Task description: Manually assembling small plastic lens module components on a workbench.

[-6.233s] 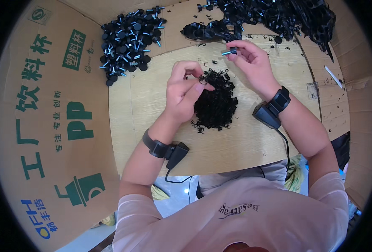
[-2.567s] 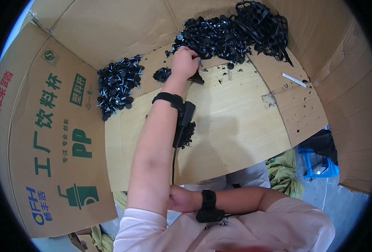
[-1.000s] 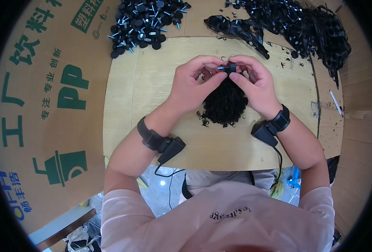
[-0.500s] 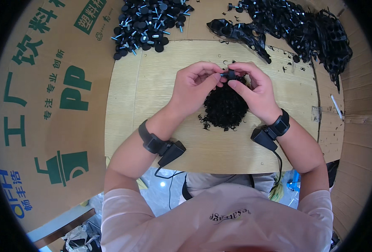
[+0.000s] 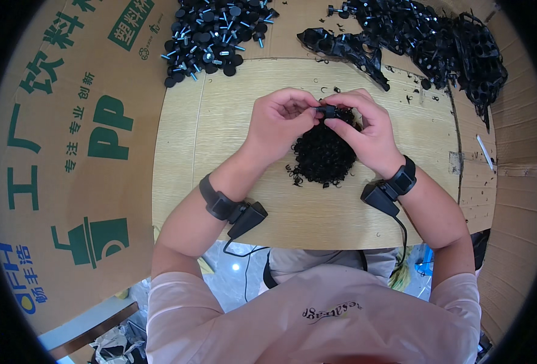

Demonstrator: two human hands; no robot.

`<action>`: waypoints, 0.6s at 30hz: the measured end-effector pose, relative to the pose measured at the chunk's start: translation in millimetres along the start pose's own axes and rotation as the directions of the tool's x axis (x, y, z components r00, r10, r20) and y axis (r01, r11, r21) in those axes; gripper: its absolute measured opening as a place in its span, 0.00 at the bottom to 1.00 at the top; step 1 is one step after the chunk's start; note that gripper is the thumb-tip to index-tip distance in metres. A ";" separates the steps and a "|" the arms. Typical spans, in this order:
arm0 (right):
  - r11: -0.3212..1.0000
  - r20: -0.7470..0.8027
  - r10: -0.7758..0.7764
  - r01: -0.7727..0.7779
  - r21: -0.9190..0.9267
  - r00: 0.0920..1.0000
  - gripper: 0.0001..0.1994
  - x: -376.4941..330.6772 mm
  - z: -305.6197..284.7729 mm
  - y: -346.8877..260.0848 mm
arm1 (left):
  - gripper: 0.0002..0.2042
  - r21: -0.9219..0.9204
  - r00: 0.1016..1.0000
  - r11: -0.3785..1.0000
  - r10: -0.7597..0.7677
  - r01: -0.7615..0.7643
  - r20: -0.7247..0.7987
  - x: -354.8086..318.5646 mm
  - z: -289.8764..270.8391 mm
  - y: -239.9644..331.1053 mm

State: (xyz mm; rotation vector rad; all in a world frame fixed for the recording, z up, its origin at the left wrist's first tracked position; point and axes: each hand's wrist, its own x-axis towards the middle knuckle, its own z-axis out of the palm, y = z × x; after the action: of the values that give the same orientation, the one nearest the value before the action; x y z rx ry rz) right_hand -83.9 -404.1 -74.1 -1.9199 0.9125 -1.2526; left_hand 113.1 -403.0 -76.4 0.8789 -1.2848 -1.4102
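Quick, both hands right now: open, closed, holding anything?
Left hand: closed, fingertips pinching the small black part.
Right hand: closed, pinching the same part from the other side.

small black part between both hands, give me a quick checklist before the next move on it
1. Small black part pinched by both hands: ok, left hand and right hand meet on it.
2. Part held above the pile of black curly trimmings: ok.
3. Part's exact shape and any remaining flash: cannot tell, fingers cover most of it.
4. Heap of black knobs with metal studs within reach on the left: ok.
5. Tangle of black moulded frames off the wooden board, away from the hands: ok.
6. Wrist straps and cables free of the trimmings: ok.
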 end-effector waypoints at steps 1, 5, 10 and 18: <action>1.000 -0.005 -0.017 0.016 -0.025 1.000 0.16 0.3 -0.1 -0.3 | 0.06 -0.032 1.000 0.999 -0.015 0.015 0.008 0.4 -0.2 -0.1; 0.994 0.001 -0.056 0.056 -0.094 0.998 0.17 0.3 -1.6 0.5 | 0.07 -0.048 0.997 0.996 -0.074 0.075 0.010 0.0 -0.1 1.4; 1.000 -0.031 0.008 -0.009 -0.022 0.999 0.16 -2.1 0.9 -1.6 | 0.08 -0.046 1.000 0.998 -0.030 0.030 0.004 -2.0 2.2 0.3; 0.976 -0.036 0.165 -0.158 0.149 0.986 0.15 -4.3 0.2 1.6 | 0.09 -0.030 1.000 0.999 0.015 -0.015 0.001 -2.2 5.1 1.8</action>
State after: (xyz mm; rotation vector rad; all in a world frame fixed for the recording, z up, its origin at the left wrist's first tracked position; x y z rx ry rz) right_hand -85.3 -401.4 -77.5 -1.6749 0.9541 -1.2379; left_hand 109.1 -399.5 -73.9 0.8464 -1.2662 -1.4149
